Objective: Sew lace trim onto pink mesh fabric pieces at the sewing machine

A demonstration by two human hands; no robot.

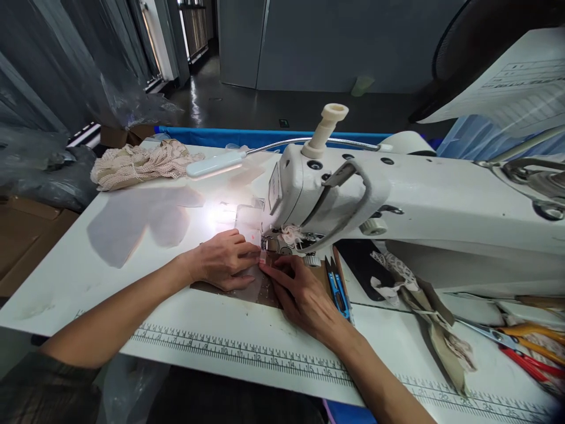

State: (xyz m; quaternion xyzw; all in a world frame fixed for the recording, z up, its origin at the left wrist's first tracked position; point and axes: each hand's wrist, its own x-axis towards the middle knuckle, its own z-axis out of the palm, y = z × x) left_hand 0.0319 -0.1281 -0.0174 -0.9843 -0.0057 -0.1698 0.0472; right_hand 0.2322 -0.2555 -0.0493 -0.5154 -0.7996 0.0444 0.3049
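Observation:
A white sewing machine (326,194) stands over the table, its presser foot (267,242) down by a thin, sheer pale fabric piece (253,288). My left hand (225,259) lies on the fabric just left of the foot, fingers stretched toward it and thumb apart. Close in front of the foot, my right hand (295,285) pinches the fabric's edge between thumb and index finger. The fingertips of both hands nearly meet there. The needle tip is too small to make out. A small lamp (216,165) lights the spot.
Sheer cut pieces (136,221) lie on the left, with a bundle of lace trim (141,162) behind. Blue thread snips (338,288) lie right of my right hand. Fabric scraps (435,324) and orange-handled scissors (529,335) are farther right. A ruler strip (247,351) runs along the front edge.

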